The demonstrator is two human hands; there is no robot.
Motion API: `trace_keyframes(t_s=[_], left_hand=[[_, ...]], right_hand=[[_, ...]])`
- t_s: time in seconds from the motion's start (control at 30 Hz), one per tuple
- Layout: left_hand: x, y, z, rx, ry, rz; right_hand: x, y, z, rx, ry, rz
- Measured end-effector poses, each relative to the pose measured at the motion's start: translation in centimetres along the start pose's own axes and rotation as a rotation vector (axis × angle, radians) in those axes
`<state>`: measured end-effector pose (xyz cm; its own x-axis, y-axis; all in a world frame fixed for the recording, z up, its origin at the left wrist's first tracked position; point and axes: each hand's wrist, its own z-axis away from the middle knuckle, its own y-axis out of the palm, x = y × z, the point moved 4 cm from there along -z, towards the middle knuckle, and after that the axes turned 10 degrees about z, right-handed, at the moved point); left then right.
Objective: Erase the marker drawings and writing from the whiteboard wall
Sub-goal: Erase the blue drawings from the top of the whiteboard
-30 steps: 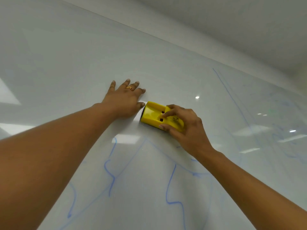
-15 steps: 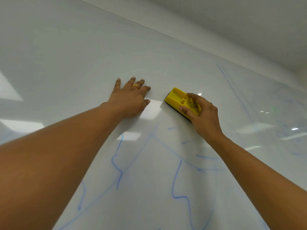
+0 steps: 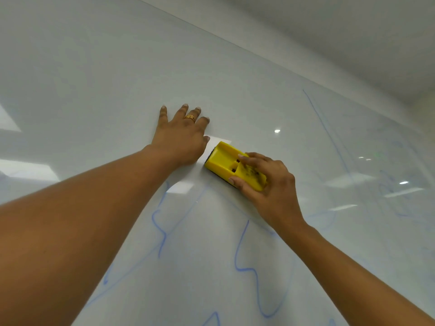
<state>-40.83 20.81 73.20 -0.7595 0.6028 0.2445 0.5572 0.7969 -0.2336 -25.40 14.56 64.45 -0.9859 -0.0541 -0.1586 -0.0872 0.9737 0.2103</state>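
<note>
My right hand point(image 3: 273, 191) grips the yellow eraser point(image 3: 223, 158) at the centre of the frame, thumb on its lower edge and fingers curled over the top. Its dark pad sits flat against the whiteboard wall point(image 3: 94, 74). My left hand point(image 3: 181, 140) lies spread on the wall just left of it, fingers straight. I judge the eraser to be light, rigid plastic with a soft face, best held by its 2 long sides. The glossy wall looks slick. Blue marker lines point(image 3: 242, 252) cross the lower centre and the right.
</note>
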Motion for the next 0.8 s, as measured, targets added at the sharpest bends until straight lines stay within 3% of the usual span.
trace_keyframes(t_s=[0.1, 0.4, 0.8], left_hand=[[0.0, 0.1, 0.1, -0.008, 0.002, -0.008], [-0.1, 0.1, 0.3, -0.021, 0.006, 0.015], [-0.2, 0.5, 0.4, -0.080, 0.012, 0.040]], right_hand=[[-1.2, -0.6, 0.5, -0.058, 0.038, 0.023], [-7.2, -2.1, -0.7, -0.120, 0.480, 0.053], [-0.3, 0.6, -1.3, -0.181, 0.319, 0.025]])
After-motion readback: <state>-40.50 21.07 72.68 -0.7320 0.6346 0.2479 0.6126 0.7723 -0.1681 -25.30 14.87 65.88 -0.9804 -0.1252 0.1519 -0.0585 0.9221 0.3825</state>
